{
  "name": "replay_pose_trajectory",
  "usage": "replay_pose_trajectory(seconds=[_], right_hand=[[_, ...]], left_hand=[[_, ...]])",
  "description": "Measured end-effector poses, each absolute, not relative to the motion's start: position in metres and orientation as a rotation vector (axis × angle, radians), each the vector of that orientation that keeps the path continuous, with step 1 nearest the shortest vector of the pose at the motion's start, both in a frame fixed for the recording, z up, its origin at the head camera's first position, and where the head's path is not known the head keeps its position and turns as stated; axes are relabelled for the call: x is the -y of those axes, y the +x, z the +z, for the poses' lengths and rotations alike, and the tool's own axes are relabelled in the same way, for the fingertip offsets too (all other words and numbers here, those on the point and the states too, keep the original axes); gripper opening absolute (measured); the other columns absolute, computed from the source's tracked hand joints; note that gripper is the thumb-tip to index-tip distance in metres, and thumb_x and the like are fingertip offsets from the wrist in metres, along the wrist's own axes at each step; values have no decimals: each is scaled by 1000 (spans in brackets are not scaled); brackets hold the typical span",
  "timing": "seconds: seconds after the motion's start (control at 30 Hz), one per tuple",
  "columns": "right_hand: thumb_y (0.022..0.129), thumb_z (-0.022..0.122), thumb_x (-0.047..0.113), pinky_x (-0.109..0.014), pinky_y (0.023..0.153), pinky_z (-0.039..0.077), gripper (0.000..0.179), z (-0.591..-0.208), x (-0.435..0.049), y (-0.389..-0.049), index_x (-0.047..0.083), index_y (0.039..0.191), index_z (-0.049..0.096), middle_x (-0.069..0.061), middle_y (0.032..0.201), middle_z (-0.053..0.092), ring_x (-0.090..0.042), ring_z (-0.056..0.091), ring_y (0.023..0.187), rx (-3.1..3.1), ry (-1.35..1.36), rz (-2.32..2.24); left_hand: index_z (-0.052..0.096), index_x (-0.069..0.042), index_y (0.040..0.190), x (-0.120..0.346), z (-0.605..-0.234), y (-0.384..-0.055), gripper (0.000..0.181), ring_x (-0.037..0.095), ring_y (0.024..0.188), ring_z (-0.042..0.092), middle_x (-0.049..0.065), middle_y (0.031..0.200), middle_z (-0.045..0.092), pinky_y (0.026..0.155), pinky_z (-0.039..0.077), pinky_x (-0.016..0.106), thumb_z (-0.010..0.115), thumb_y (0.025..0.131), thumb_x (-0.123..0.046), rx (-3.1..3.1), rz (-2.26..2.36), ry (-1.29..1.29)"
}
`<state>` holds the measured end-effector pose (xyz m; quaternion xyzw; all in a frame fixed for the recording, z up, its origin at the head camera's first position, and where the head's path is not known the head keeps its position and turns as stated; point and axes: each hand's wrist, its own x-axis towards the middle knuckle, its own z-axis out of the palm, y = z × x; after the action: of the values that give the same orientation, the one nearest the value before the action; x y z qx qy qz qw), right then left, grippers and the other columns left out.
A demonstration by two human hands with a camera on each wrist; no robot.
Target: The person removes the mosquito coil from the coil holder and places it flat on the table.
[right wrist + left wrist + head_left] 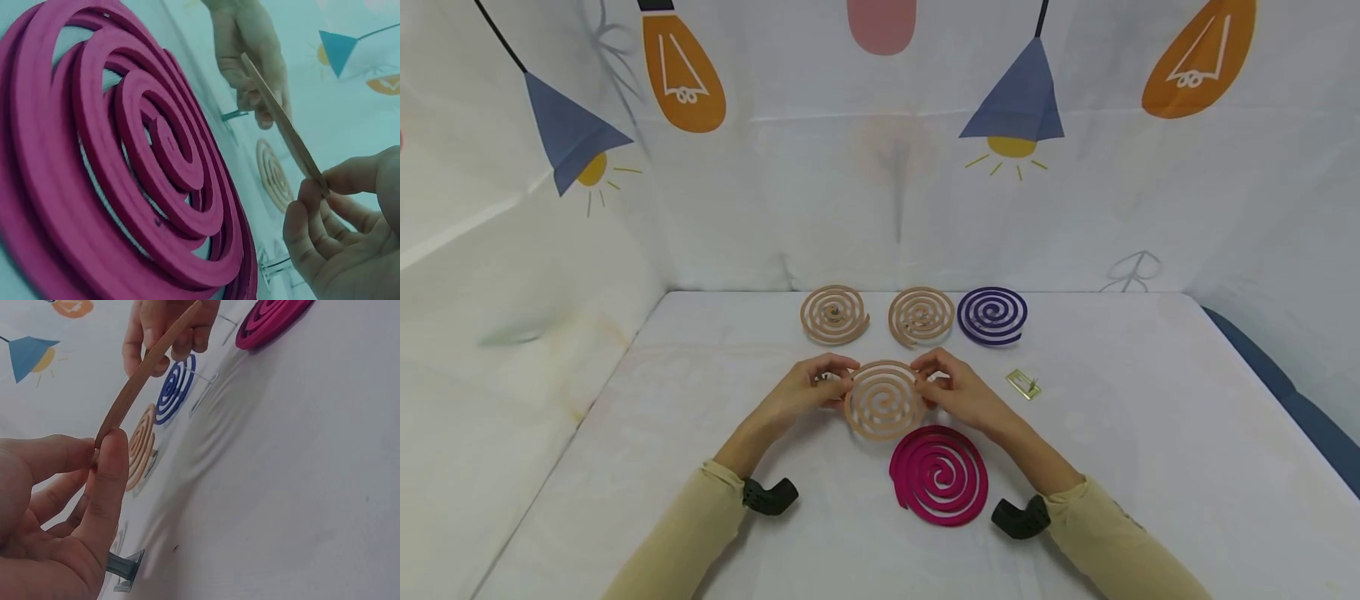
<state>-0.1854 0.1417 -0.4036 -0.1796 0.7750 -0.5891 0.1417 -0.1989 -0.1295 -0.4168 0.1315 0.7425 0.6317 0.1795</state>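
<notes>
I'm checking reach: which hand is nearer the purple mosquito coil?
Right: the right hand is in front of the purple mosquito coil, slightly left; the left hand is much farther left.

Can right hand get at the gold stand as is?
Probably yes: the gold stand lies just right of the right hand, nothing visible between. That hand pinches a tan coil, though, and would likely have to release it first.
</notes>
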Motion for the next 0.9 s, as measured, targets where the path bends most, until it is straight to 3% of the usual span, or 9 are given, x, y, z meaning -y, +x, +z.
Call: replay_pose_trajectory(seconds=[0.2, 0.43, 0.9], right_hand=[[93, 55, 8, -21, 64, 49, 24, -405, -145, -185, 0, 115, 50, -19, 103, 56, -10, 57, 70, -2261, -510, -1657], [93, 56, 11, -28, 65, 50, 21, -404, -153, -184, 2, 112, 52, -17, 99, 59, -14, 57, 70, -2298, -532, -1585], [94, 57, 17, -32, 69, 54, 27, -403, -171, -180, 9, 119, 50, -14, 99, 58, -19, 62, 75, -2212, -583, -1505]], left_hand=[[57, -1, 123, 126, -419, -197, 33, 9, 83, 62, 4, 97, 61, 75, 56, 30, 60, 91, -8, -2039, 1809, 354], [56, -2, 124, 121, -422, -192, 34, 9, 86, 64, 5, 102, 60, 78, 56, 32, 61, 91, -10, -1997, 1815, 386], [55, 0, 125, 111, -429, -190, 38, 9, 90, 64, 8, 111, 62, 79, 56, 32, 62, 91, -15, -1928, 1814, 418]])
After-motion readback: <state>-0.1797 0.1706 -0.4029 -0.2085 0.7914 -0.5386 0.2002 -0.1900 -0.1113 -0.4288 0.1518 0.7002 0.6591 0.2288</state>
